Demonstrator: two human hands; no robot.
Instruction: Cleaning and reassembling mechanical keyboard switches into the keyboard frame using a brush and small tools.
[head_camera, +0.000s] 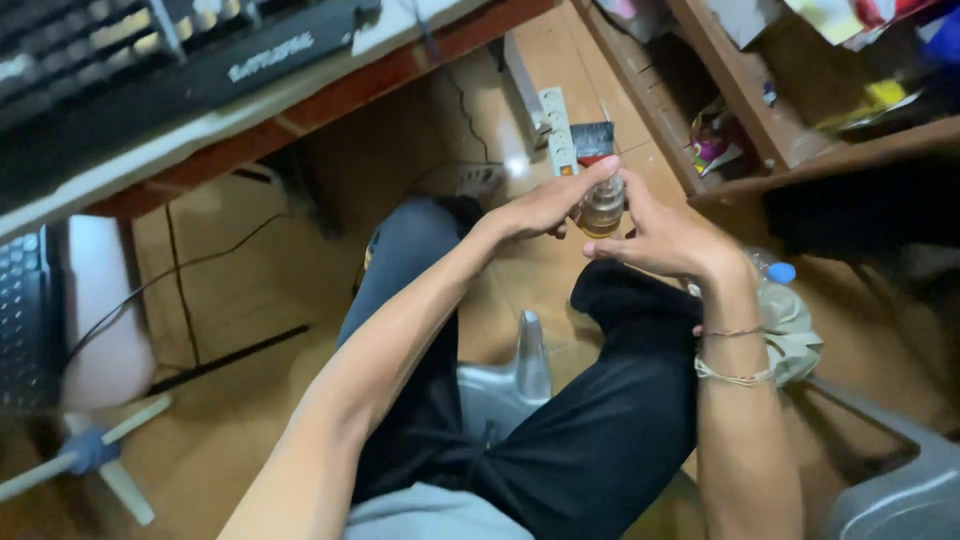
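Both hands meet over the lap: right hand (665, 240) cups the small amber glass bottle (602, 208), fingers closed round it; left hand (548, 205) fingers pinch its top. Best to keep the bottle upright and steady

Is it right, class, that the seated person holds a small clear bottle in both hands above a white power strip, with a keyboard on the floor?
Not quite. The head view shows the keyboard on the desk, not the floor. The rest stands: both hands, left and right, hold the bottle above the power strip.
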